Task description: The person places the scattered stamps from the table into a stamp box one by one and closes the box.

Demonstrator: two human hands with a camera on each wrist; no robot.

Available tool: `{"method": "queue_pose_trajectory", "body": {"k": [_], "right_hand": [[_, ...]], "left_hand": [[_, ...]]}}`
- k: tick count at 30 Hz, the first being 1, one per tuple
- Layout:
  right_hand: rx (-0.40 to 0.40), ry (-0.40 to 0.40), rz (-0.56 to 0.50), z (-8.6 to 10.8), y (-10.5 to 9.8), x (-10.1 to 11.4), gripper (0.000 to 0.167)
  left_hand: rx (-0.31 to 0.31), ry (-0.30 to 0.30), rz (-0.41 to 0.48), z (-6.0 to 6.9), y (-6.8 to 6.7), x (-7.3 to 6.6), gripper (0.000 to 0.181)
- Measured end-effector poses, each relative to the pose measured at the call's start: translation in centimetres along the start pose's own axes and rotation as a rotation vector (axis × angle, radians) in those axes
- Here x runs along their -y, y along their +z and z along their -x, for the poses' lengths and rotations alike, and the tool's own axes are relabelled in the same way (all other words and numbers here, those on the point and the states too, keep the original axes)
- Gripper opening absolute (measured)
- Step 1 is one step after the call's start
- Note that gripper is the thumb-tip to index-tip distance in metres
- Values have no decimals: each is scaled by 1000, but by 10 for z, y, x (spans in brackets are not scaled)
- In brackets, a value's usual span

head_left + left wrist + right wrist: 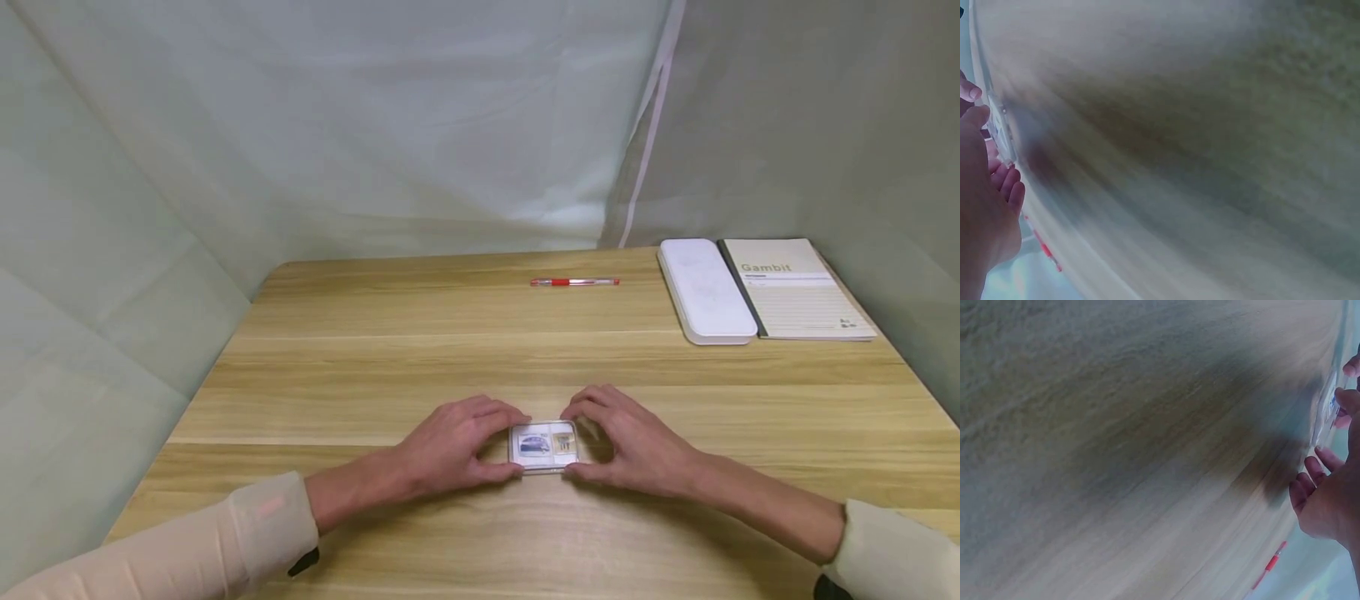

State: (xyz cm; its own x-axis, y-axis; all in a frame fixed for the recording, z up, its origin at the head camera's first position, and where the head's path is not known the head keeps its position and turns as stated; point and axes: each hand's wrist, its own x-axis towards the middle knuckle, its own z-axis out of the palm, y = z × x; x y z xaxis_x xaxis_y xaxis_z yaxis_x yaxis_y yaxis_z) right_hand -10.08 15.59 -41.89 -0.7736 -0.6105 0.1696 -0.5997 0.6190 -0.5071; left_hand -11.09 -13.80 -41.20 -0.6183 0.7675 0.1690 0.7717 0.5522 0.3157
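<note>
A small flat rectangular case (543, 458) with clear edges lies near the middle front of the table in the head view. Its white face bears a blue-purple picture and a gold patch. My left hand (461, 442) pinches its left end, with the thumb at the near edge and the fingers at the far edge. The right end is held the same way by my right hand (637, 442). Both wrist views catch the case only edge-on: the left hand (988, 194) and the right hand (1332, 500) partly hide it.
Toward the back of the wooden table (360, 358) lies a red pen (573, 282). A white oblong case (708, 287) stands at the back right, beside a notebook (802, 292) with a cream cover. Pale cloth walls (450, 125) enclose the table's back and sides.
</note>
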Motion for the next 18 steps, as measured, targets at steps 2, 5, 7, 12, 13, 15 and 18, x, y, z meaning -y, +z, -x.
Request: {"method": "queue_pose_trajectory", "body": {"k": [2,5,7,12,13,15,18], "right_hand": [[4,0,6,0,0,0,57],[10,3,14,0,0,1,57],[7,-5,18,0,1,0,57],[-2,-19,10,1,1,0,54],[-2,-18,7,1,1,0,54],[-1,-13,7,1,1,0,55],[3,-8,5,0,1,0,55]], "left_hand": [[-6,3,1,1,1,0,57],[-15,9,3,2,3,0,56],[-18,8,5,2,3,0,55],[-4,-2,7,1,2,-1,55],[-2,-3,7,1,1,-1,55],[-5,-4,6,1,1,-1,56],[-15,-2,4,2,1,-1,56]]}}
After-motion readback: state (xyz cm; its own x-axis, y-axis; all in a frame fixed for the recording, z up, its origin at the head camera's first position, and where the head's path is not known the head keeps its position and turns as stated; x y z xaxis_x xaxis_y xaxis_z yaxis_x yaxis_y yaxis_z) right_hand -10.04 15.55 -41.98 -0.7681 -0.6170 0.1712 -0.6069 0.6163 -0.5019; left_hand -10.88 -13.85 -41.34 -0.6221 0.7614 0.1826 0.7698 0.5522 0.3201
